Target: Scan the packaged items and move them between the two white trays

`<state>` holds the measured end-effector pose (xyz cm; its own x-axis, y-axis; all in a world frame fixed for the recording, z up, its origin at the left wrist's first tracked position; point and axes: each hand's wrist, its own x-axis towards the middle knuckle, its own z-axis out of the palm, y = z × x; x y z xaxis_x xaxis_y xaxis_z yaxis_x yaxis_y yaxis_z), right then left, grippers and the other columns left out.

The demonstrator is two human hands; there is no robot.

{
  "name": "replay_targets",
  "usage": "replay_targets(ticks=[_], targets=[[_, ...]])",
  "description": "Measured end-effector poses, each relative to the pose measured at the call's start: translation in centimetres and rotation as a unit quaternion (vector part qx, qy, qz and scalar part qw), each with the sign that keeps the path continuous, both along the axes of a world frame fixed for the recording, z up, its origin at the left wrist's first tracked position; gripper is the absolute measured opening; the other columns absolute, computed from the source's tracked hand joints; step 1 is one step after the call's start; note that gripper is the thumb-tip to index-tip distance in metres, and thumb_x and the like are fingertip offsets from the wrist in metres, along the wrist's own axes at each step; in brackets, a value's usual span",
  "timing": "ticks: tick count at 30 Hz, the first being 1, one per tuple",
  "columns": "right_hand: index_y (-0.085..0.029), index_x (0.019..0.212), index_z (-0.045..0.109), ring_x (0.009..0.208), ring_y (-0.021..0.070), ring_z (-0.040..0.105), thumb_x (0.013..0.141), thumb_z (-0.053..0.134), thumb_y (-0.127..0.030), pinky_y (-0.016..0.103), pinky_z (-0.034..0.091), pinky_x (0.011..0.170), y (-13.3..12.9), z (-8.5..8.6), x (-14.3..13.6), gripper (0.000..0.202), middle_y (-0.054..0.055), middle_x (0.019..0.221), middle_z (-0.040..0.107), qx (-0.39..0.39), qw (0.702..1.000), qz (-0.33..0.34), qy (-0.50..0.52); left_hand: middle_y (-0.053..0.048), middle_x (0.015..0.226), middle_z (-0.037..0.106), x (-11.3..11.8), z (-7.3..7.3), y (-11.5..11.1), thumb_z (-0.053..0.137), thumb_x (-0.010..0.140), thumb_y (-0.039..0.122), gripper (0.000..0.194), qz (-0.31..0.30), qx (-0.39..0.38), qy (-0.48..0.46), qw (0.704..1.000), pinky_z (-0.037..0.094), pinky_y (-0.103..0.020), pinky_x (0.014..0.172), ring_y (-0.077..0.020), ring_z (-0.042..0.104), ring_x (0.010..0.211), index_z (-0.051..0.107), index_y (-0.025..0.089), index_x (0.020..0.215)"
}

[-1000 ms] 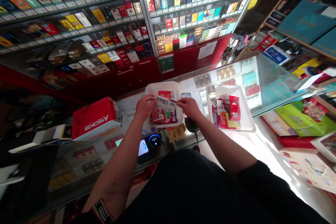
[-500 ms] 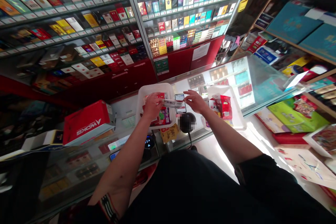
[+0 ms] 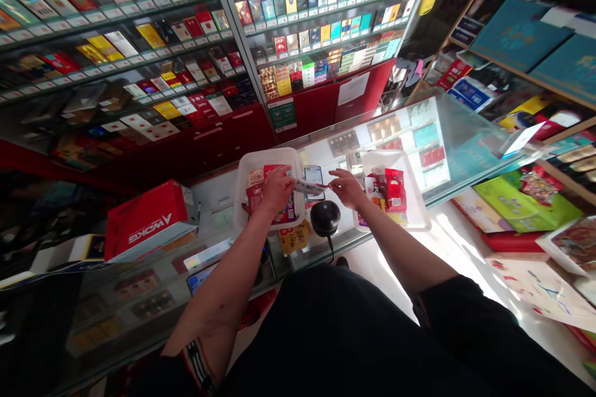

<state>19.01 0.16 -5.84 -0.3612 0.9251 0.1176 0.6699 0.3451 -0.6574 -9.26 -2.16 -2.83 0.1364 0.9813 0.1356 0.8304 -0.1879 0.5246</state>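
A narrow whitish packet with dark printing is stretched between my two hands above the counter. My left hand is closed on its left end, over a white plastic bin of red and purple snack packets. At the other end, my right hand pinches the packet's tip between thumb and fingers. Just below the packet stands a black dome-shaped device with a cable. A phone with a lit screen lies behind the packet. To the right, a second white bin holds red packets.
A red shoe-type box sits on the glass counter at left. A yellow card with handwriting hangs near the device. Shelves of small boxes fill the back wall. Cartons stand at right.
My right fingertips have closed onto the packet's right end, and its printed face has tilted. The camera view has shifted slightly, moving most things a little left.
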Motion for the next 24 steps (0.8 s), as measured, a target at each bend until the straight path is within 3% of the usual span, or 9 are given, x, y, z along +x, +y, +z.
replay_targets(ticks=[7, 12, 19, 24], targets=[[-0.02, 0.091, 0.084, 0.148, 0.0305, 0.051, 0.092, 0.065, -0.016, 0.052, 0.039, 0.125, 0.0, -2.2, 0.7, 0.02, 0.011, 0.145, 0.069, 0.036, 0.999, 0.008, -0.009, -0.011, 0.153, 0.062, 0.3, -0.8, 0.5, 0.065, 0.096, 0.025, 0.018, -0.008, 0.01, -0.013, 1.0, 0.035, -0.049, 0.128, -0.0278, 0.051, 0.146, 0.083, 0.021, 0.098], [-0.023, 0.089, 0.085, 0.146, 0.0334, 0.053, 0.09, 0.068, -0.016, 0.056, 0.041, 0.124, 0.1, -2.8, 0.9, 0.018, 0.01, 0.141, 0.072, 0.057, 0.998, 0.01, 0.007, -0.011, 0.151, 0.064, 0.3, -1.0, 0.8, 0.065, 0.095, 0.023, 0.017, -0.014, 0.01, 0.007, 1.0, 0.037, -0.052, 0.127, -0.0286, 0.053, 0.144, 0.082, 0.02, 0.096], [-0.025, 0.088, 0.084, 0.146, 0.0336, 0.053, 0.091, 0.068, -0.02, 0.058, 0.041, 0.123, -0.4, -2.5, 1.3, 0.017, 0.008, 0.141, 0.072, 0.06, 0.997, -0.018, 0.034, -0.012, 0.15, 0.064, 1.4, 0.0, 0.5, 0.064, 0.095, 0.019, 0.018, -0.001, 0.02, -0.004, 1.0, 0.04, -0.05, 0.126, -0.0288, 0.055, 0.142, 0.081, 0.019, 0.099], [-0.025, 0.085, 0.082, 0.144, 0.0325, 0.054, 0.091, 0.068, -0.019, 0.06, 0.041, 0.122, -0.8, -0.9, 2.7, 0.016, 0.008, 0.14, 0.072, 0.061, 0.996, -0.047, 0.045, -0.011, 0.148, 0.066, 3.4, 1.7, 0.8, 0.065, 0.096, 0.022, 0.016, 0.005, 0.048, -0.043, 0.998, 0.04, -0.049, 0.126, -0.0292, 0.055, 0.142, 0.081, 0.02, 0.095]])
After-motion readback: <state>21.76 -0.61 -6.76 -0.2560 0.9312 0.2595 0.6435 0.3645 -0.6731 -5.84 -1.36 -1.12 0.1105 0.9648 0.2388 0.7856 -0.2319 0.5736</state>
